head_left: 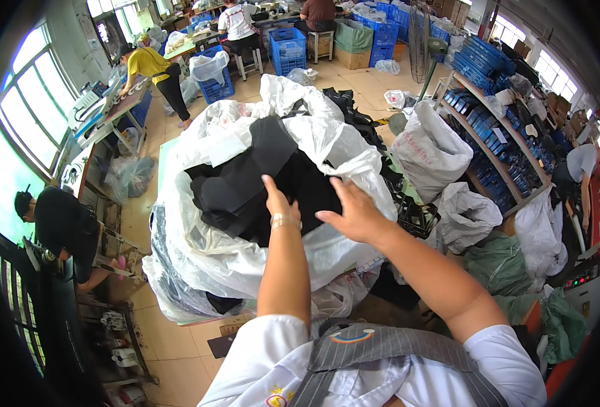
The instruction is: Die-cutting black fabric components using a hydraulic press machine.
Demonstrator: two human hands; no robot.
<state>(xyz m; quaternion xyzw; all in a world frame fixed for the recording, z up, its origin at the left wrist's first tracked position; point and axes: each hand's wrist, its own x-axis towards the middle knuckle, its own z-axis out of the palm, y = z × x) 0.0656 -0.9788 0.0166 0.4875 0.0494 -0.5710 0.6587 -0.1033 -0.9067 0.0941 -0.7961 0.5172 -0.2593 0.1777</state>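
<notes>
A large white plastic sack (198, 251) lies open before me, filled with flat black pieces of fabric-like material (228, 193). One wide black piece (273, 146) stands up above the others towards the far side. My left hand (281, 203), with a bracelet at its wrist, is over the black pieces with a finger stretched out; its other fingers are partly hidden. To the right, my right hand (355, 211) has thumb and fingers spread near the sack's inner edge. I see nothing held in either hand.
At the right stand white sacks (432, 146) and a rack (493, 146) packed with blue parts. Blue crates (287, 49) stand at the back. One person in yellow (149, 64) leans over a bench; another in black (66, 227) is at the left.
</notes>
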